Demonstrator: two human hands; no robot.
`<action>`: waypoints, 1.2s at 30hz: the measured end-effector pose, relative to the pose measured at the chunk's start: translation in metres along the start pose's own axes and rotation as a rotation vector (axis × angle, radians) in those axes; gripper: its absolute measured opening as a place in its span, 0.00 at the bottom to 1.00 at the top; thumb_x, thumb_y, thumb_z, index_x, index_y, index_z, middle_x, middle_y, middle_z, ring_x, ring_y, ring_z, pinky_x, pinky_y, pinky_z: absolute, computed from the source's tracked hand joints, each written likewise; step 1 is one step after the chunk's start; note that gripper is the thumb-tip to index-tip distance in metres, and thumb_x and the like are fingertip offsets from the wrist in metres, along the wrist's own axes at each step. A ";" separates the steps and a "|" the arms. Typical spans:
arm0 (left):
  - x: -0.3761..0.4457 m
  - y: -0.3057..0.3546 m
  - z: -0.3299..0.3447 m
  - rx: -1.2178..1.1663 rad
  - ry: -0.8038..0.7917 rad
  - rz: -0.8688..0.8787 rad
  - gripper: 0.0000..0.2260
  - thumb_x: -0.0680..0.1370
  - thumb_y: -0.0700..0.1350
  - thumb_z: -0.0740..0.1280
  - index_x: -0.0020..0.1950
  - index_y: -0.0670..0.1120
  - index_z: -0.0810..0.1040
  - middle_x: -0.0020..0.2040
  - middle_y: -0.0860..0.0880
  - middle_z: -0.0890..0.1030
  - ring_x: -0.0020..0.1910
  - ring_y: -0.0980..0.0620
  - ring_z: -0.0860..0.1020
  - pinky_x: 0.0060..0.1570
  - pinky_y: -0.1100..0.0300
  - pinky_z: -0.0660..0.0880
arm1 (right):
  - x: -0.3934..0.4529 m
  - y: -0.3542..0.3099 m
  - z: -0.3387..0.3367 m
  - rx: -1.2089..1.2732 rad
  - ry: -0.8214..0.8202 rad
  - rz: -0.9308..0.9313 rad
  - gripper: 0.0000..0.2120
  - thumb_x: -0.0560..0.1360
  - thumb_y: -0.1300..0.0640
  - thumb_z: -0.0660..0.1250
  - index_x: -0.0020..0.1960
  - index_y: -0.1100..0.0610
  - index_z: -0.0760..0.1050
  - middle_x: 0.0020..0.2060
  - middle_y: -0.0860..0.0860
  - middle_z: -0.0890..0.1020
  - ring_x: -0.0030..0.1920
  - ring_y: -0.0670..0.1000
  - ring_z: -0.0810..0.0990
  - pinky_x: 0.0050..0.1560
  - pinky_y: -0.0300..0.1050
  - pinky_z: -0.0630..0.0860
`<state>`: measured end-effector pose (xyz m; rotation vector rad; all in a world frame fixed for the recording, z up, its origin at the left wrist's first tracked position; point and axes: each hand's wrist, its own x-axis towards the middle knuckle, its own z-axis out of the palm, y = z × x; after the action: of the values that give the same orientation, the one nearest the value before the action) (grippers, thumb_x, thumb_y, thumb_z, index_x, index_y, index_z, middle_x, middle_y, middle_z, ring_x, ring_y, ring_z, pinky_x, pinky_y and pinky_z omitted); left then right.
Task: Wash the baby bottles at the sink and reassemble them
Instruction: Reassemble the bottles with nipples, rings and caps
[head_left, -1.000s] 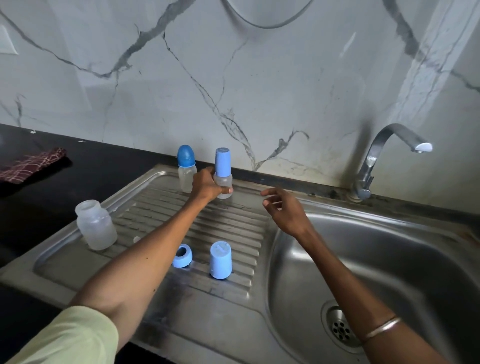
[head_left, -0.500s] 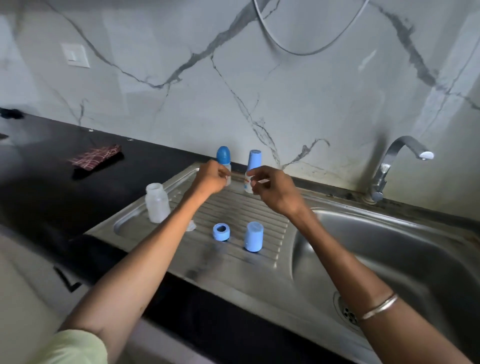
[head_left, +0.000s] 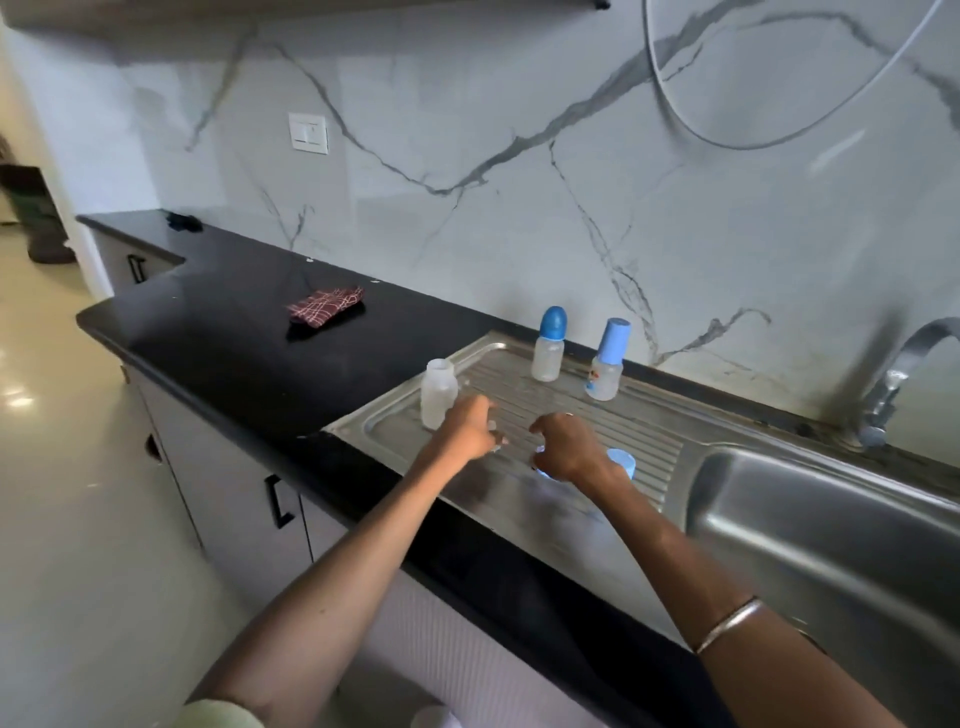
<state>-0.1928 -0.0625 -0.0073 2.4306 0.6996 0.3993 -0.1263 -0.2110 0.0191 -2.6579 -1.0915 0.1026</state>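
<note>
On the ribbed draining board (head_left: 613, 415) beside the sink (head_left: 831, 519), two bottles stand assembled near the back wall: one with a rounded blue cap (head_left: 548, 345) and, to its right, one with a taller blue cap (head_left: 607, 364). An open, capless bottle (head_left: 439, 392) stands at the board's left edge. Both hands hover low over the middle of the board. The left hand (head_left: 470, 434) has loosely curled fingers close to the open bottle and grips nothing I can see. The right hand (head_left: 569, 447) curls over a blue ring (head_left: 541, 474) just beneath it, though whether it grasps the ring I cannot tell; a blue cap (head_left: 622, 461) peeks out at its right side. Reassembly of the last bottle appears to be in hand. Next, the ring probably has to be lifted and threaded squarely onto the open bottle's neck while the other hand steadies the bottle.
</note>
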 end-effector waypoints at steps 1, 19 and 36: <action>-0.003 -0.001 0.002 0.049 0.003 -0.009 0.18 0.70 0.46 0.80 0.55 0.41 0.80 0.52 0.45 0.83 0.52 0.46 0.81 0.53 0.53 0.78 | 0.000 -0.001 0.003 -0.011 0.004 0.001 0.22 0.72 0.61 0.69 0.66 0.55 0.75 0.63 0.55 0.78 0.63 0.57 0.76 0.63 0.49 0.74; -0.020 0.018 0.002 -0.226 0.183 0.102 0.05 0.72 0.39 0.75 0.47 0.42 0.86 0.42 0.49 0.84 0.41 0.54 0.81 0.40 0.63 0.76 | -0.021 0.011 -0.007 0.264 0.222 -0.039 0.23 0.69 0.58 0.77 0.62 0.51 0.77 0.57 0.55 0.80 0.56 0.54 0.80 0.56 0.47 0.77; -0.051 0.209 0.070 -0.623 0.045 0.428 0.11 0.67 0.34 0.75 0.46 0.46 0.84 0.35 0.49 0.85 0.36 0.58 0.81 0.43 0.52 0.82 | -0.117 0.144 -0.095 0.601 0.695 0.085 0.21 0.68 0.52 0.78 0.60 0.51 0.80 0.51 0.49 0.83 0.47 0.48 0.82 0.43 0.25 0.73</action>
<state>-0.1229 -0.2684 0.0564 1.9521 0.0334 0.7197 -0.0962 -0.4112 0.0677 -1.9494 -0.5890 -0.3875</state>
